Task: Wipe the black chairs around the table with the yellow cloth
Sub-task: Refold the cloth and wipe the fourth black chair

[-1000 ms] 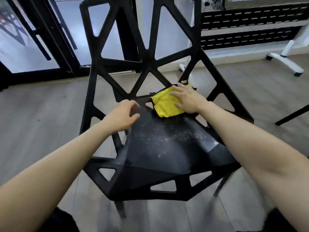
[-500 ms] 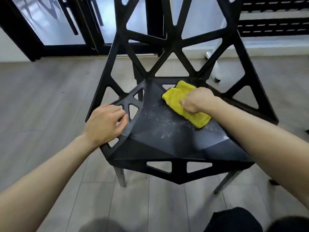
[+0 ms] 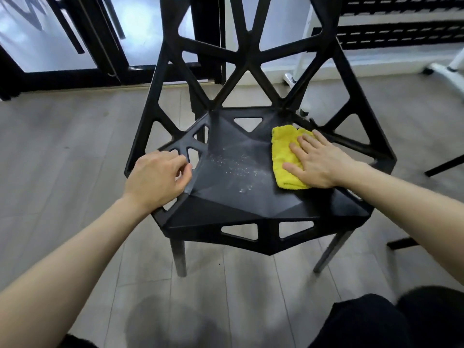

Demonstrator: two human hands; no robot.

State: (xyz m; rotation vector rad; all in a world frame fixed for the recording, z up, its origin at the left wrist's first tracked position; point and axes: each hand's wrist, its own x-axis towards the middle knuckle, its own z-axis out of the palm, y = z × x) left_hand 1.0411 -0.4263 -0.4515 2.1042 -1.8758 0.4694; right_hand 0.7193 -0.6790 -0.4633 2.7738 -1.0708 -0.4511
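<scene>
Both forearms bare – no sleeves; dark trousers (image 3: 376,322) at btm right.

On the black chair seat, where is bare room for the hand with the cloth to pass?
Bare seat lies between the left hand at the black lattice chair's left edge and the folded yellow cloth, though white specks dot it, and along the front edge. The right side is crowded: the right hand presses the cloth.

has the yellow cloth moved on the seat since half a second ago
Yes. The yellow cloth slid toward the black chair's right edge, away from the white specks.
</scene>
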